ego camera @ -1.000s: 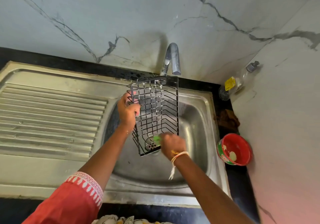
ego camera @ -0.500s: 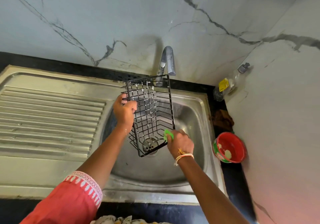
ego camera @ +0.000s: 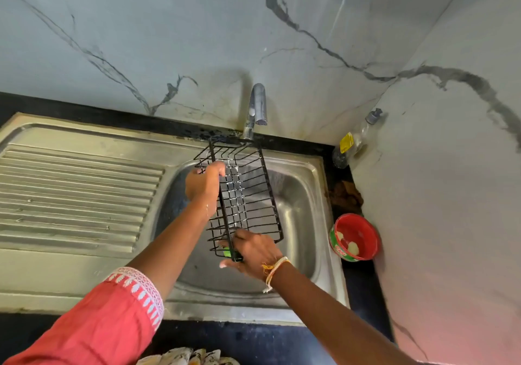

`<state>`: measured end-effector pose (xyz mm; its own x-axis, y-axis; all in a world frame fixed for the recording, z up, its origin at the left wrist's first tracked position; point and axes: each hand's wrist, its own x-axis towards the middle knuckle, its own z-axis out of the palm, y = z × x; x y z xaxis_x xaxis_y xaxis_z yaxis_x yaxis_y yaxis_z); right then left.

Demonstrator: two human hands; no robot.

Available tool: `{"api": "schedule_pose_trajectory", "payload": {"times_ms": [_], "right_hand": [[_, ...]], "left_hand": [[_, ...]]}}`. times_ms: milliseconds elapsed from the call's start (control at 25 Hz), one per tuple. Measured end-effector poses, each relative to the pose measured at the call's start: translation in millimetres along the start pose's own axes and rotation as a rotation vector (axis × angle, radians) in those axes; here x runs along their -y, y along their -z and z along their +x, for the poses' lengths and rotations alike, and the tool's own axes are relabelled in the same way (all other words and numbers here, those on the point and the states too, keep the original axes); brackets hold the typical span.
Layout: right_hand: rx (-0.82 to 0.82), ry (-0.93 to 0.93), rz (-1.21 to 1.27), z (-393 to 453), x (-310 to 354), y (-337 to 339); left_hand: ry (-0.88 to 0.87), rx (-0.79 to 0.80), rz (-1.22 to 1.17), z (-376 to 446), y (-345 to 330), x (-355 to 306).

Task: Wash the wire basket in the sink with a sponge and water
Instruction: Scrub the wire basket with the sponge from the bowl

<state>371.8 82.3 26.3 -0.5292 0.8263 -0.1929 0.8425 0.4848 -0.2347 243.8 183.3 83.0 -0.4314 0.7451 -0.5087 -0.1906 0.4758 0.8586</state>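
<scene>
Basket (ego camera: 248,192) — one, over one sink (ego camera: 310,172); two hands: left (ego camera: 203,185) grips it, right (ego camera: 253,251) clutches one sponge (ego camera: 226,251).

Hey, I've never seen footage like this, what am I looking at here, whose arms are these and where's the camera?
There is no machine. The camera is worn on a person's head and looks down at their own two arms. Below them is a steel sink with a ribbed draining board on the left and a tap at the back. The left hand grips a black wire basket held up over the basin. The right hand is at the basket's near end with a green sponge, mostly hidden, so I cannot tell how its fingers hold it. On the dark counter to the right stand a red bowl and a clear bottle.
</scene>
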Motion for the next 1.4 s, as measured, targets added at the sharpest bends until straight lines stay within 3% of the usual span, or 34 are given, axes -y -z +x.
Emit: {"api": "schedule_pose_trajectory", "payload": {"times_ms": [160, 320, 440, 560, 640, 720, 800, 880, 960, 1040, 1160, 1240, 1320, 1400], "right_hand": [[-0.16, 0.105, 0.055, 2, 5, 10], [-0.339, 0.062, 0.029, 4, 4, 16], [-0.488, -0.013, 0.124, 12, 17, 21], [-0.57, -0.166, 0.237, 34, 36, 28], [-0.58, -0.272, 0.308, 48, 47, 30], [-0.573, -0.367, 0.43, 57, 54, 34], [-0.593, -0.451, 0.57, 69, 64, 41], [-0.609, -0.545, 0.607, 85, 68, 52], [-0.573, -0.617, 0.587, 95, 72, 59], [-0.501, -0.583, 0.634, 103, 75, 63], [-0.375, -0.342, 0.919, 107, 68, 70], [-0.393, -0.304, 1.111, 109, 42, 74], [-0.43, -0.43, 0.905, 106, 1, 69], [-0.207, -0.579, 0.386, 93, -34, 53]], "left_hand": [[0.091, 0.15, 0.058, 0, 7, -6], [-0.014, 0.395, 0.257, 3, 30, -15], [0.075, 0.559, -0.022, 1, 54, 5], [0.306, 0.763, -0.368, -2, 73, 49], [0.314, 0.903, -0.517, -1, 82, 64], [0.263, 0.948, -0.561, 8, 90, 69], [0.2, 0.988, -0.352, 19, 97, 75], [0.089, 0.994, 0.033, 12, 94, 86], [-0.056, 0.783, 0.218, -3, 82, 93], [-0.116, 0.617, 0.096, -14, 69, 89], [-0.209, 0.479, -0.092, 3, 56, 80], [-0.146, 0.427, -0.165, 16, 60, 68], [-0.065, 0.408, -0.21, 30, 67, 65], [-0.066, 0.441, -0.218, 33, 67, 58]]}}
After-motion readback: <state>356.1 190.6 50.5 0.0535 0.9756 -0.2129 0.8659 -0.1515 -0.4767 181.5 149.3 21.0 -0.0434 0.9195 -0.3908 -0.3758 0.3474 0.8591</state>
